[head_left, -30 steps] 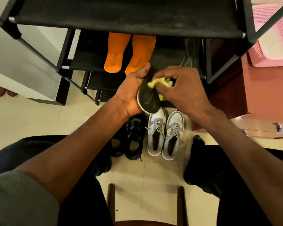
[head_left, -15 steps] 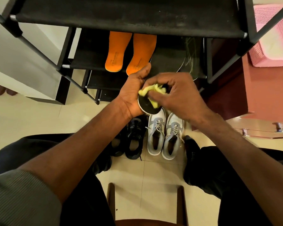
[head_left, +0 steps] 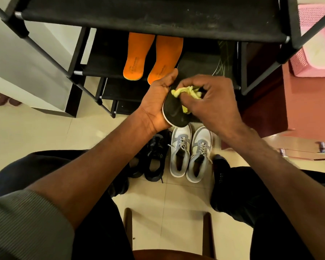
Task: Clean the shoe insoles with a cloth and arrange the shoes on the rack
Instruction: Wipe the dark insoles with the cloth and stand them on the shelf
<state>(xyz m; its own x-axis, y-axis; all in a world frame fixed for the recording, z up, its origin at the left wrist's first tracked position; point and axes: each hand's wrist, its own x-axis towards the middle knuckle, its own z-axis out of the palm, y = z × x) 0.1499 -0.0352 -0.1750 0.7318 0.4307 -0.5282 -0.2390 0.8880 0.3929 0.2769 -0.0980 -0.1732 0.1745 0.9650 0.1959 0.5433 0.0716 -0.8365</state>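
Above the grey-white sneakers (head_left: 190, 152), just in front of the black rack (head_left: 154, 15): black insole (head_left: 174, 113) w/ pale edge, heel end toward the person. Left hand (head_left: 157, 102) cradles it from the left, thumb curled over its edge. Right hand (head_left: 212, 104) has fingers bunched round a crumpled yellow cloth (head_left: 186, 92), pressed onto insole's top face.
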